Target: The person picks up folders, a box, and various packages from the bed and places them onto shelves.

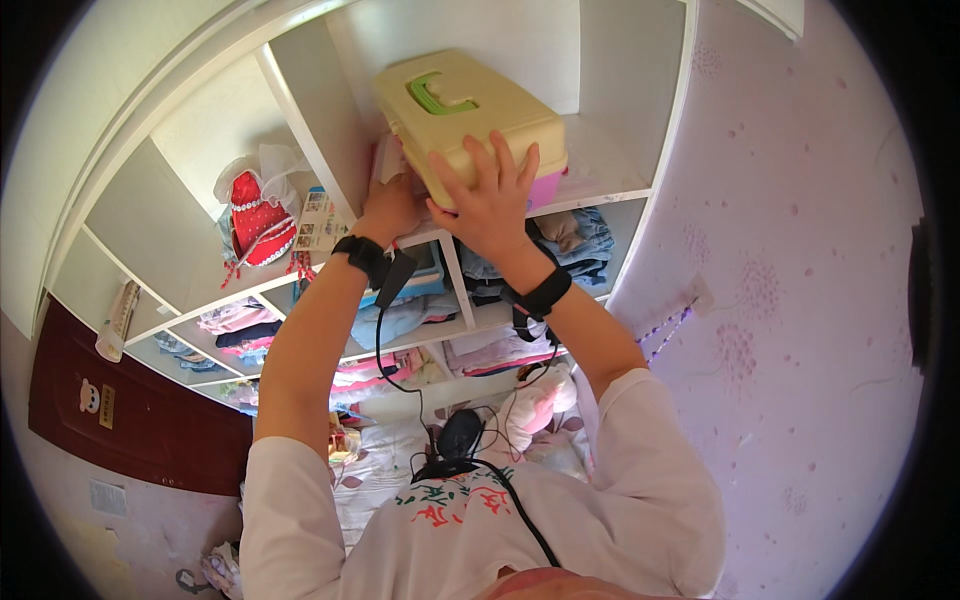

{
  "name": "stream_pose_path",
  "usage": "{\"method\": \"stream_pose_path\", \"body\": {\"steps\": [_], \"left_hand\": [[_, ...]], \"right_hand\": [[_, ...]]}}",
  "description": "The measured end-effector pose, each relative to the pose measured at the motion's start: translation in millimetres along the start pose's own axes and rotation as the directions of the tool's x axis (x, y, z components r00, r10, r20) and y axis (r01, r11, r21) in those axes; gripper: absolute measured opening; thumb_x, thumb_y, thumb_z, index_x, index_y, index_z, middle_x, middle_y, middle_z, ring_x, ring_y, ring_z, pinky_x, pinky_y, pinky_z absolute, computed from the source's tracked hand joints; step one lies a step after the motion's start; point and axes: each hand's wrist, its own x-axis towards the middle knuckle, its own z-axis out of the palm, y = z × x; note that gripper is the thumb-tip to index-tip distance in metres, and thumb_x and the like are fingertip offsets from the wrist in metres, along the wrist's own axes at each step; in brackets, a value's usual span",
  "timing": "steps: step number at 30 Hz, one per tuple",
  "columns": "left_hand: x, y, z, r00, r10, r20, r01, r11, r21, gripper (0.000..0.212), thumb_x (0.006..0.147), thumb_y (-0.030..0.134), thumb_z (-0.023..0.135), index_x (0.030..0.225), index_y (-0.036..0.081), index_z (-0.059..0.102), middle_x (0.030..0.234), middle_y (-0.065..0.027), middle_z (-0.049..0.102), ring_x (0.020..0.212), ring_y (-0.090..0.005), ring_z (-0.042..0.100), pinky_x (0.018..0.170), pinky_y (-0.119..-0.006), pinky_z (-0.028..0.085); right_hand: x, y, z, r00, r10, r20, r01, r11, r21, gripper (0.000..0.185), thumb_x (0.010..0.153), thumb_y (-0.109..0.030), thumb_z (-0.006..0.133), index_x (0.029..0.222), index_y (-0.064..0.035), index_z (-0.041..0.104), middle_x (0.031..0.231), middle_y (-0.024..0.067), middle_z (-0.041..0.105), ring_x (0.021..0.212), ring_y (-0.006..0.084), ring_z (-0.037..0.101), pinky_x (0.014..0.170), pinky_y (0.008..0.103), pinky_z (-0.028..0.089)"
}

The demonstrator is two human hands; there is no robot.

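A plastic storage box with a cream lid [495, 97], a green handle [442, 96] and a pink-purple base [545, 189] stands tilted in an upper compartment of the white shelf unit. My right hand [487, 191] lies on the front of its lid, fingers spread, the thumb at the lower edge. Left of the box, my left hand [394, 206] reaches into the same compartment beside a pale, pink-edged item [388, 159]; its fingertips are partly hidden, so its hold cannot be told. Each wrist wears a black strap, with a cable hanging down.
A red beaded pouch with white gauze [256, 225] and a printed card [319, 221] occupy the compartment to the left. Folded clothes [409, 319] fill lower compartments. A patterned wall [750, 225] borders the shelf on the right. Below are a bed [360, 487] and a plush toy [536, 409].
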Motion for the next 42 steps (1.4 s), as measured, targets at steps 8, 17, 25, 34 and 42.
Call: {"method": "stream_pose_path", "body": {"steps": [8,17,25,34,42], "left_hand": [[6,24,-23,0.974,-0.093,0.207,0.058,0.984,0.171,0.059,0.084,0.046,0.047,0.137,0.025,0.032,0.118,-0.0208,0.042,0.107,-0.0392,0.045,0.09,-0.047,0.037],[10,13,-21,0.956,-0.131,0.262,0.082,0.978,0.191,0.06,0.081,0.05,0.049,0.135,0.029,0.035,0.122,-0.0197,0.04,0.111,-0.0433,0.04,0.095,-0.047,0.036],[66,59,-22,0.984,-0.003,0.178,-0.001,1.0,0.022,0.076,0.075,0.053,0.056,0.134,0.01,0.035,0.126,-0.0253,0.04,0.114,-0.0393,0.044,0.092,-0.043,0.039],[153,30,37,0.938,-0.347,0.026,0.344,0.913,-0.22,0.059,0.077,0.047,0.058,0.113,0.0,0.054,0.106,-0.0204,0.056,0.098,-0.0348,0.055,0.082,-0.045,0.044],[153,54,11,0.956,-0.278,-0.096,0.219,0.891,-0.399,0.024,0.074,0.015,0.054,0.086,-0.003,0.063,0.094,-0.024,0.061,0.088,-0.0406,0.059,0.075,-0.042,0.048]], "right_hand": [[14,39,6,0.988,0.116,-0.103,-0.141,0.948,-0.285,0.059,0.061,-0.032,0.069,0.118,-0.0332,0.052,0.11,0.0147,0.045,0.107,0.0372,0.042,0.088,0.0643,0.028],[4,105,-33,0.998,0.059,0.016,-0.046,0.889,-0.457,0.059,0.061,-0.035,0.07,0.117,-0.0325,0.052,0.109,0.0139,0.046,0.106,0.0356,0.043,0.084,0.0497,0.034],[10,122,-43,0.998,0.043,0.036,-0.021,0.882,-0.471,0.059,0.061,-0.037,0.071,0.117,-0.03,0.053,0.105,0.0141,0.047,0.103,0.0353,0.044,0.082,0.0489,0.033],[36,129,-42,0.997,0.081,-0.003,-0.078,0.955,-0.287,0.063,0.059,-0.031,0.074,0.118,-0.0192,0.054,0.1,0.0186,0.043,0.092,0.0352,0.042,0.084,0.0471,0.034],[27,147,-48,1.0,-0.003,-0.01,0.0,0.949,-0.315,0.064,0.059,-0.031,0.075,0.117,-0.0147,0.054,0.103,0.0197,0.045,0.091,0.0342,0.044,0.084,0.0447,0.036]]}}
